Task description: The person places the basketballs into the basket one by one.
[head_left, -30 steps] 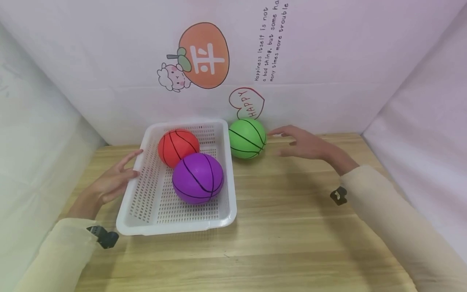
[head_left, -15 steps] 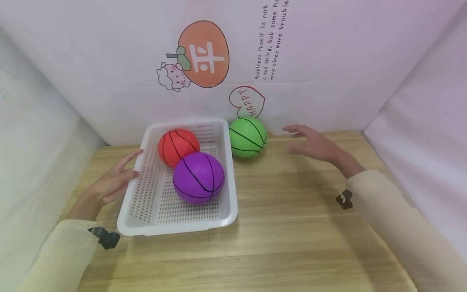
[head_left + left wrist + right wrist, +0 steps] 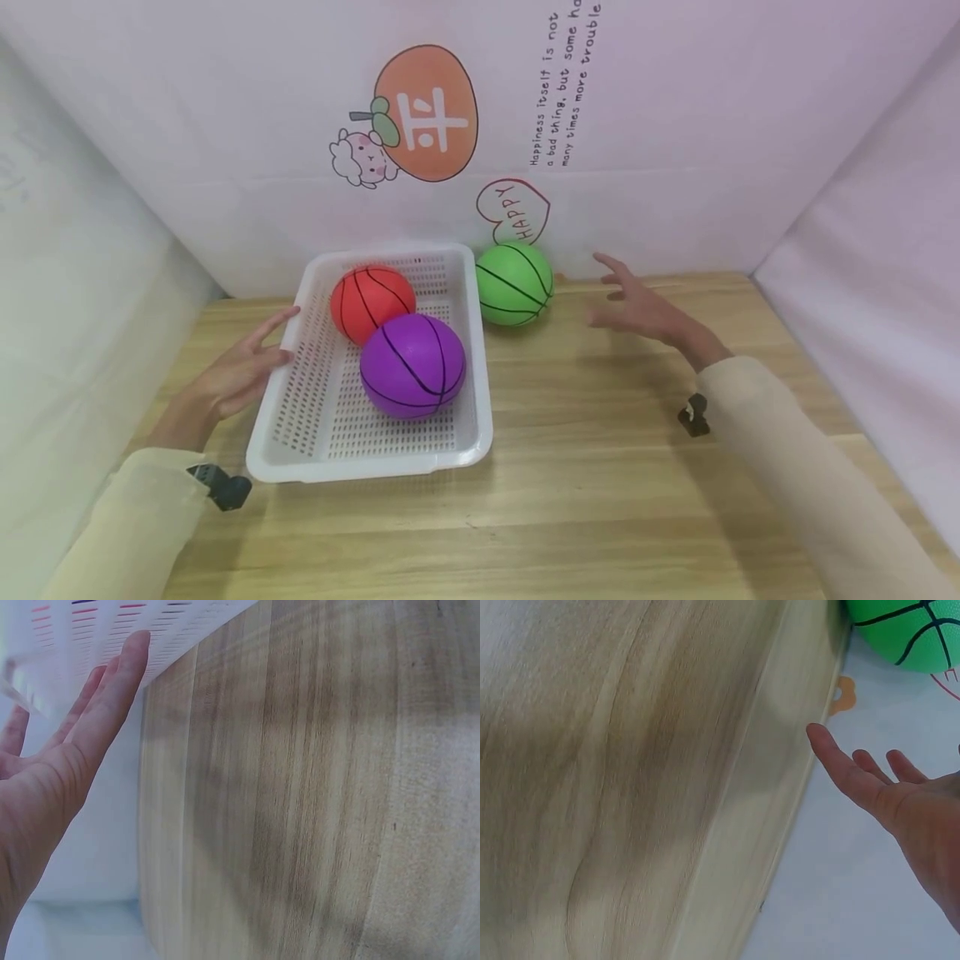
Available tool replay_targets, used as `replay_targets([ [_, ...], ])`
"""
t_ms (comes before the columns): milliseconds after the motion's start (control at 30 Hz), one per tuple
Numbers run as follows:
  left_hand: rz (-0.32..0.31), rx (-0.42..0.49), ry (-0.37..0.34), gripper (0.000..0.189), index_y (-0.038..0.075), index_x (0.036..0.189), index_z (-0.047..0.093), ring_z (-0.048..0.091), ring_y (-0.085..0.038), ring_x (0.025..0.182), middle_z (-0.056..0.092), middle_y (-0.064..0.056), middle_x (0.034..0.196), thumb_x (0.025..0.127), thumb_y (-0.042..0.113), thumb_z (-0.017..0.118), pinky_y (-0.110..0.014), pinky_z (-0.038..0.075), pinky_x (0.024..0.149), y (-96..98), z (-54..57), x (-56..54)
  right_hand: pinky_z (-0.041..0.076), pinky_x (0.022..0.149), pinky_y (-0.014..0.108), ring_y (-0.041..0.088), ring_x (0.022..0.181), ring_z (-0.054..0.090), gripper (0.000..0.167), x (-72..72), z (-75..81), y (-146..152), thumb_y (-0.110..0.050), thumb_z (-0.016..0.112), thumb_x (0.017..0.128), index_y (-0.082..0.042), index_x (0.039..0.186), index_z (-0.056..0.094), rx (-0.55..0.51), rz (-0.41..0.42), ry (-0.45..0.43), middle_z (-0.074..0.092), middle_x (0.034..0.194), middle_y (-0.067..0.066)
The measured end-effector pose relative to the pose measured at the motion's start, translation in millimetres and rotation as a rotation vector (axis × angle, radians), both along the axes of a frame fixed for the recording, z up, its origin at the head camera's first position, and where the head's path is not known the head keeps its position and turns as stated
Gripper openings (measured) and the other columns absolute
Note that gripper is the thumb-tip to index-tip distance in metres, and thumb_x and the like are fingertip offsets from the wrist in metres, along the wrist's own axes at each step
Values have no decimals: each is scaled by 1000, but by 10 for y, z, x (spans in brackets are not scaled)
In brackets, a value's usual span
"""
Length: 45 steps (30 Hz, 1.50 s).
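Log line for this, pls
left hand: at basket rim; right hand: empty, apart from green ball; in basket: red ball, purple ball; green ball: outside

Left fingers (image 3: 276,322) extended, right fingers (image 3: 613,265) spread — both forearms (image 3: 795,454) slanting inward.

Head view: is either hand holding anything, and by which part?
Nothing is gripped. The left hand only rests extended fingers against the left rim of the white basket; the right hand is apart from the green ball.

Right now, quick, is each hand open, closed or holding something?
Left hand: open, fingers touching the white basket.
Right hand: open, holding nothing, apart from the green ball.
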<state>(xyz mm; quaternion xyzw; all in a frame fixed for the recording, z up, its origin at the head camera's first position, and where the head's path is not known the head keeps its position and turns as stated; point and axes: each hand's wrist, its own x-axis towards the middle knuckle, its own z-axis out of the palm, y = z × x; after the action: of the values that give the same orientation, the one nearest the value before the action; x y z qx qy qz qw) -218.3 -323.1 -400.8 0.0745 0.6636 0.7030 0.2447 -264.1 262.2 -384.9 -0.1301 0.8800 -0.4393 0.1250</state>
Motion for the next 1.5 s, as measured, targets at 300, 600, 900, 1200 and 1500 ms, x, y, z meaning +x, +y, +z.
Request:
replay_targets([
  [300,-2,-8,16,78,31,161,9,64,-28,112,32,-23,144,101,-3,46,-61,52,87,-22,-5,-8,40,98,69,52,141,22,107,-71,-74,-132,-29,76,89,-30,161,-3,-64,8,4,10,160,28],
  [600,5,-11,14,78,30,162,8,64,-27,112,24,-30,149,102,-3,46,-60,51,88,-18,-16,0,39,99,69,52,141,21,113,-166,-82,-382,-31,80,86,-29,161,-4,-58,28,19,6,162,25],
  [900,-1,22,17,79,30,162,7,63,-28,113,27,-28,147,102,-3,46,-60,51,88,-27,-30,0,32,102,72,56,138,22,117,-208,28,-529,-26,82,83,-19,161,-5,-49,46,23,5,159,31],
  [1200,7,16,8,80,32,162,10,63,-28,113,26,-28,149,101,-4,47,-58,52,88,-38,-17,-43,25,108,69,53,142,18,115,-312,-43,-681,-21,83,82,-17,161,0,-66,51,90,-2,163,22],
  [1500,5,13,-10,81,31,162,10,63,-28,113,22,-29,152,100,-4,49,-59,52,88,-32,-8,-43,24,111,65,40,145,15,121,-433,-197,-815,-33,86,78,-25,161,-2,-31,-10,171,0,164,15],
])
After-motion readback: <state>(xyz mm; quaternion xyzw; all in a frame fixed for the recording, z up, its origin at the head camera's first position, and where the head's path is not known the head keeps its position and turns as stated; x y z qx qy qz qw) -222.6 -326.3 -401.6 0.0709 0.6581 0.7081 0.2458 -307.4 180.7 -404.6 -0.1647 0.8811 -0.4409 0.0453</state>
